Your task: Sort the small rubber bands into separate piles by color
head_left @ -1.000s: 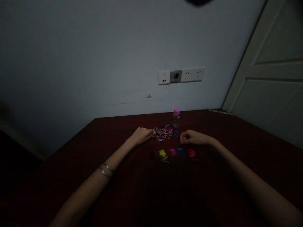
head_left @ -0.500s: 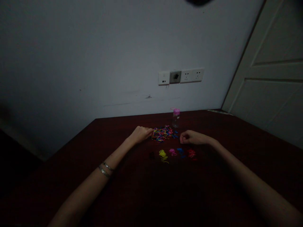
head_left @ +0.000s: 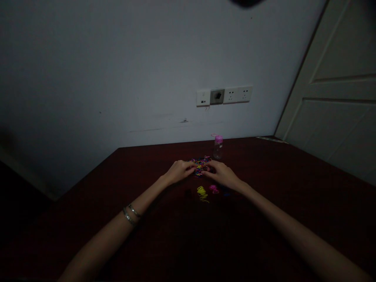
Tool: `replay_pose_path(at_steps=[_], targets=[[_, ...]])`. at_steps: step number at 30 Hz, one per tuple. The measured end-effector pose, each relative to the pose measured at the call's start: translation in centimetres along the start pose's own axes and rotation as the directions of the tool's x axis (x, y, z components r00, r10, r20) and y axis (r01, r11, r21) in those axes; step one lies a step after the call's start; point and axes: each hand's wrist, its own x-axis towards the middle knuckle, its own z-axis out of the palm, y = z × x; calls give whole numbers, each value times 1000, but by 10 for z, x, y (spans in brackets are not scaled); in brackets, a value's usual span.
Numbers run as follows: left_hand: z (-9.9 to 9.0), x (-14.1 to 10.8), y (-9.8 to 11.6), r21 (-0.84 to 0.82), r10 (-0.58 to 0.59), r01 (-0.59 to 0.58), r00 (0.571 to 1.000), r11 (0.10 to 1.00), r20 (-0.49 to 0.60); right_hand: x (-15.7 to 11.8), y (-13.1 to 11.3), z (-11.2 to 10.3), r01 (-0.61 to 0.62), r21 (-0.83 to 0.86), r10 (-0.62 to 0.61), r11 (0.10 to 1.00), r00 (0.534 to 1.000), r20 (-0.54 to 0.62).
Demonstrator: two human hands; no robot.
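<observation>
A mixed pile of small coloured bands or clips (head_left: 200, 165) lies on the dark red table (head_left: 141, 160). At its left edge is my left hand (head_left: 179, 171), thumb and fingers apart around that side. From the right, my right hand (head_left: 222, 174) reaches over the pile with thumb and forefinger spread; no held piece shows. Nearer me lie a yellow group (head_left: 202, 193) and a pink group (head_left: 214, 189). Part of a blue group (head_left: 226, 193) shows dimly below my right hand.
Behind the pile stands a clear bottle with a pink cap (head_left: 218, 147). Sockets and switches (head_left: 224, 96) are on the wall behind the table, and a white panelled door (head_left: 337, 102) is at the right.
My right hand has moved left onto the pile and its fingers have opened; its arm now shades or covers the red group. My left hand has shifted slightly right, its thumb now apart.
</observation>
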Motion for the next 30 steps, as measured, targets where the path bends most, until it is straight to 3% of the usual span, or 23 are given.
replay_pose_path(at_steps=[9,14,19,24,30], targets=[[1,-1,5,-6,11,-11,1000,1000,2,-2,3,2,72,-55,-71,996,997,14],[-6,-4,2,6,-33,33,999,999,-3,0,15,0,25,-102,-23,994,999,26],[-4,-14,14,-4,68,-68,992,998,103,1,25,-1,-57,-163,62,985,998,29],[4,-29,30,-66,176,-166,959,984,223,0,29,-1,-75,-211,87,975,995,50],[9,-35,33,-137,214,-185,947,973,241,1,33,-1,-39,-246,63,968,994,89]])
